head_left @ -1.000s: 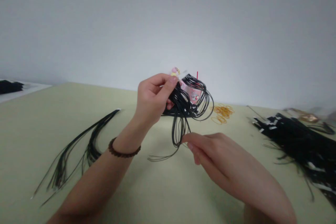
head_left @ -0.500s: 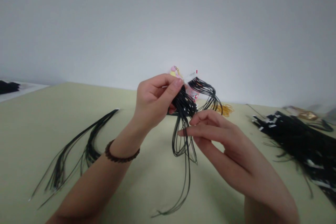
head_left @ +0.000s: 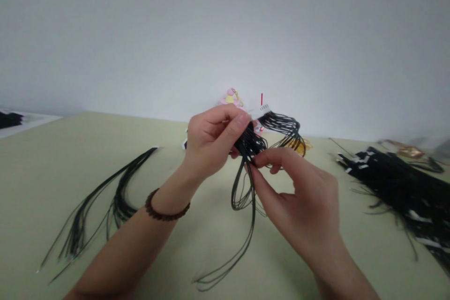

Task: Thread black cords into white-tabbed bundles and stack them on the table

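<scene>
A bundle of thin black wires with a white connector at its top is held up over the table. My left hand pinches the bundle just below the connector, thumb on the near side. Lower down, my right hand closes thumb and forefinger on some of the strands. Loops of wire hang between the hands, and a few loose ends trail toward me. On the connector's far side, more wires arc out to the right. A brown beaded bracelet circles my left wrist.
To the left lies a smaller bunch of black wires. A thick pile of black wires with white ends covers the right side. Behind my hands are a pink and yellow trinket and yellow bands, against the wall.
My right hand's fingers, spread apart before, have come together on the strands. The bundle and my left hand have shifted slightly right and down.
</scene>
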The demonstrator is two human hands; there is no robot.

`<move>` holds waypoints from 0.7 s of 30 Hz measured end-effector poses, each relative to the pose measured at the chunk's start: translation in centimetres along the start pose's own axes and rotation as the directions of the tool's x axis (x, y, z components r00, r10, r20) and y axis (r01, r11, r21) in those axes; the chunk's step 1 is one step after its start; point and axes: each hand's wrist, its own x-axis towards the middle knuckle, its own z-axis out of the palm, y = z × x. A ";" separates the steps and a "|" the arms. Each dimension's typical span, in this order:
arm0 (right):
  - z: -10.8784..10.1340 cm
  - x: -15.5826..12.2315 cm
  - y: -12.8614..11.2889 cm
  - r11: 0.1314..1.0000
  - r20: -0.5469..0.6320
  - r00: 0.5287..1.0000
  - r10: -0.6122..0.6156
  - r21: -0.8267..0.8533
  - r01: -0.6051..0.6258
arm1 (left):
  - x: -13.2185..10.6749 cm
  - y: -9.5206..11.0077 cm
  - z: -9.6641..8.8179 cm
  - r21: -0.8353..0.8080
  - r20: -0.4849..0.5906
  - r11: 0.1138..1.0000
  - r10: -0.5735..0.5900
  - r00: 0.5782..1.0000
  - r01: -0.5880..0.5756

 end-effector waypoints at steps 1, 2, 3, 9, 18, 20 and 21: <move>-0.1 0.0 0.0 1.000 -0.006 1.000 0.008 -0.010 -0.008 | 0.0 0.0 0.0 -0.012 0.013 1.000 0.009 1.000 -0.009; -0.2 0.1 0.1 1.000 -0.004 1.000 0.015 -0.006 -0.015 | 0.0 0.0 -0.1 -0.029 0.029 0.999 0.022 0.999 -0.021; -0.3 0.1 0.1 1.000 0.005 1.000 0.025 0.011 -0.025 | 0.0 0.1 -0.1 -0.048 0.046 0.998 0.037 0.998 -0.035; -1.2 0.3 0.7 0.952 0.107 0.984 0.140 0.260 -0.163 | 0.1 0.6 -0.5 -0.070 0.133 0.997 0.048 0.990 -0.039; -2.4 1.1 1.6 0.716 0.443 0.852 0.280 0.494 -0.493 | 0.1 0.5 -0.9 -0.082 0.219 0.996 0.062 0.974 -0.045; -2.6 1.3 2.0 0.691 0.538 0.811 0.230 0.496 -0.525 | 0.2 0.5 -1.0 -0.078 0.236 0.996 0.061 0.970 -0.044; -2.6 1.4 2.1 0.682 0.570 0.795 0.206 0.499 -0.534 | 0.2 0.5 -1.0 -0.070 0.239 0.997 0.057 0.969 -0.041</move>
